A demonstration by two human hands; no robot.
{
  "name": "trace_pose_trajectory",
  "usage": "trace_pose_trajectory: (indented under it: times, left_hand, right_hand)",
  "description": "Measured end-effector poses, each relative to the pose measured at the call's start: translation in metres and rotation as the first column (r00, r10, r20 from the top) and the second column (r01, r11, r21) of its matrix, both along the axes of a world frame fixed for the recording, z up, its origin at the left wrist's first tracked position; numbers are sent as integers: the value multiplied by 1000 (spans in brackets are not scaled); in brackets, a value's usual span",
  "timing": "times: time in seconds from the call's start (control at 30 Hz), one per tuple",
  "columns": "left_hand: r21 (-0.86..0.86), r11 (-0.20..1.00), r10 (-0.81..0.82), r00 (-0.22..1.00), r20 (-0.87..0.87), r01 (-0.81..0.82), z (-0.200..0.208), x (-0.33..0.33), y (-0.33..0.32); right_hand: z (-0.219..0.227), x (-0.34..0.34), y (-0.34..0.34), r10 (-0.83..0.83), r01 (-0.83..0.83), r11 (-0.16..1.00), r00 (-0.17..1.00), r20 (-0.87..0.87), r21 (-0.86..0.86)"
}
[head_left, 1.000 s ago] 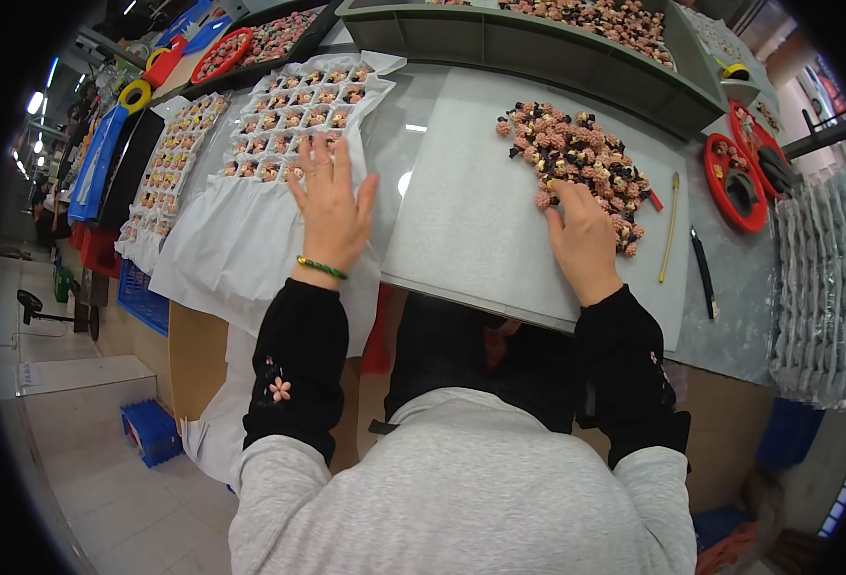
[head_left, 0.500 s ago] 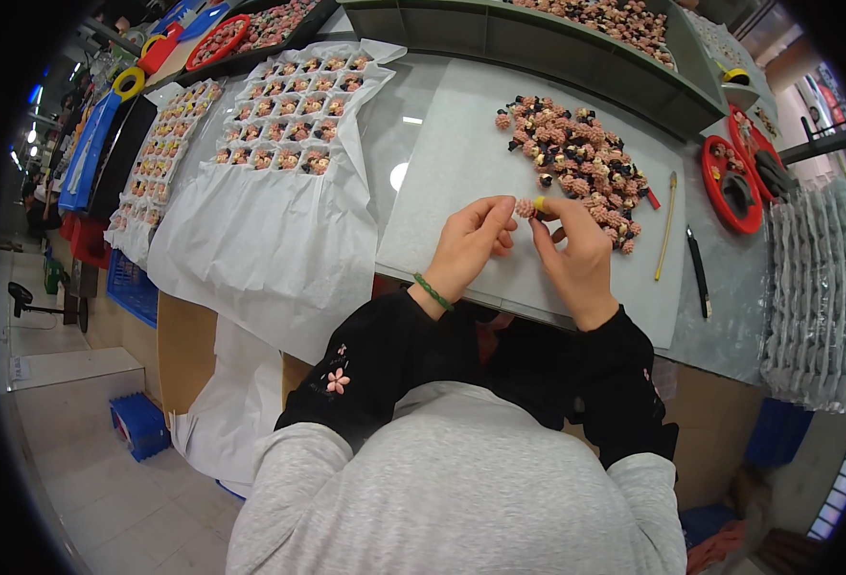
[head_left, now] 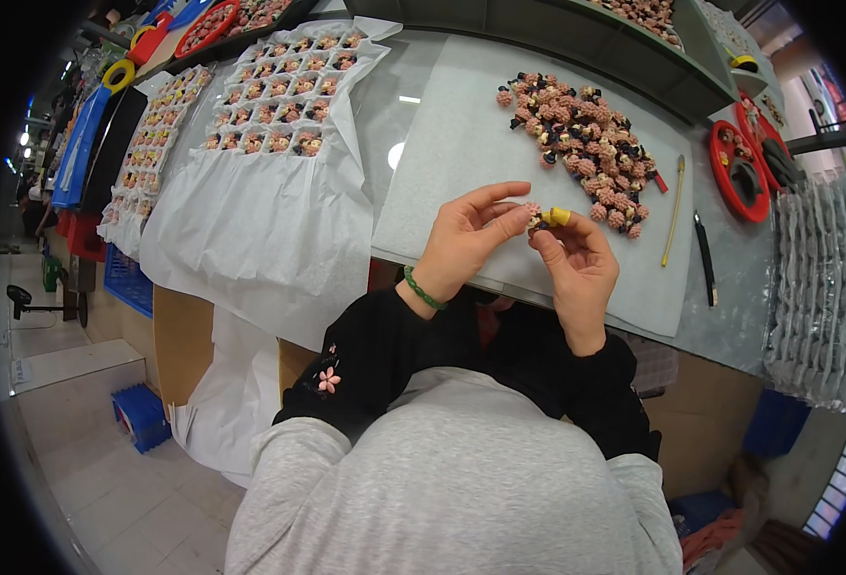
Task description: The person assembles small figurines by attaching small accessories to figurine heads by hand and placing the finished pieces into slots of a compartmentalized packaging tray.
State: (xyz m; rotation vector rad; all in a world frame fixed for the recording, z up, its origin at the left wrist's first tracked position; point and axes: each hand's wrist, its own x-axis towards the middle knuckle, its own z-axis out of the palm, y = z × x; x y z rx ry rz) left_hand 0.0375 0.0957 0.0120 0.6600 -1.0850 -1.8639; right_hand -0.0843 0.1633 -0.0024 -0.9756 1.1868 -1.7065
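Between my two hands, above the front of a white paper sheet (head_left: 452, 125), is a small pink figurine (head_left: 535, 217) with a bumpy top and some dark and cream parts. The fingertips of my right hand (head_left: 581, 273) pinch it, with yellow tape around the index finger. The thumb of my left hand (head_left: 461, 240) presses its other side, while the left index finger reaches out above it. A green bracelet circles my left wrist. Just beyond my hands lies a heap of similar figurines (head_left: 586, 144), pink, black and cream. Fingers hide part of the held piece.
Left, a white compartment tray (head_left: 274, 115) holds rows of figurines; another tray (head_left: 150, 144) stands beyond. A grey-green bin (head_left: 557, 43) borders the back. At right lie a thin yellow stick (head_left: 673, 211), a black pen-like tool (head_left: 705, 259), a red dish (head_left: 730, 196) and clear plastic trays (head_left: 816, 297).
The figurine has turned between my fingers, with its dark and cream parts now showing. My left index finger has lifted off and straightened. The view has shifted slightly.
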Motion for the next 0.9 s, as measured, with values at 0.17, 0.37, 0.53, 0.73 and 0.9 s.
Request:
trace_pose_trajectory:
  times: [0.17,0.37,0.53,0.73,0.9]
  left_hand:
    - [47,994,-107,987,120,102,-10,6,-4]
    - [158,984,-89,993,75,76,-12,4,-5]
    - [242,969,-35,999,-23,39,-8,11,-8]
    - [335,938,-46,991,-123,86,-1,11,-8]
    - [343,938,-35,999,-39,46,-5,12,-10]
  right_hand:
    - [-4,5,0,-60,62,997,997,45,-43]
    - [-4,5,-3,-42,43,998,999,17,-42]
    - [8,-12,-25,-23,32,999,912,-410,16]
    - [12,-38,-74,-305,242,942,318,-898,-234]
    - [8,-33,-68,-143,155,984,356,-923,-93]
